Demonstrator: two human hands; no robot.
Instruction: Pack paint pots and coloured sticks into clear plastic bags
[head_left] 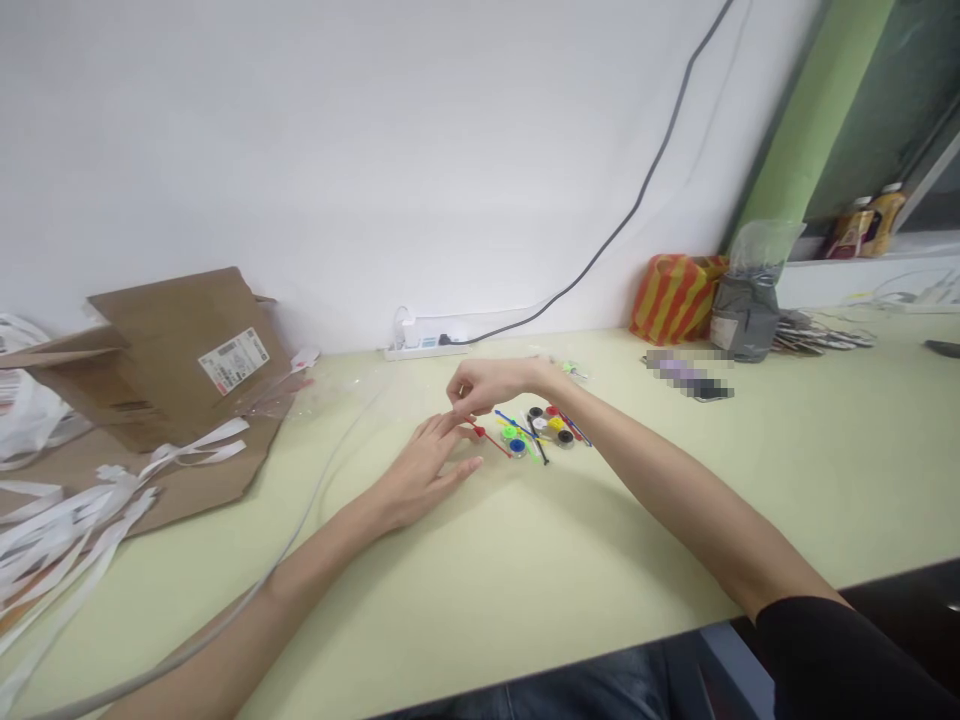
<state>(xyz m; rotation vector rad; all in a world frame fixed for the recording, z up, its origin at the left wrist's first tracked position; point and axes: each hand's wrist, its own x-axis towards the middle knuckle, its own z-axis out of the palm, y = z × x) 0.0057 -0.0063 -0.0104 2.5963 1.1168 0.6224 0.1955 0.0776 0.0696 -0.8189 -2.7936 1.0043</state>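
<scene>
My left hand (429, 468) lies low over the table, fingers stretched forward and thumb apart. Its fingertips meet those of my right hand (491, 384), which bends over from the right in a pinch. A thin red plastic stick (495, 443) with a wider red piece along it runs from these fingertips down to the right; its upper end is partly hidden. Close by is a small pile: a blue disc (517, 448), a green disc (511, 432), a yellow piece (556, 424), black discs (565, 437) and several thin coloured sticks (535, 436).
An opened cardboard box (180, 340) and white strips (105, 510) lie left. A grey cable (315, 500) crosses over my left forearm. A power strip (427, 347) sits against the wall. Back right are a striped bag (671, 300), a grey bag (746, 315) and a blurred-out item (686, 375).
</scene>
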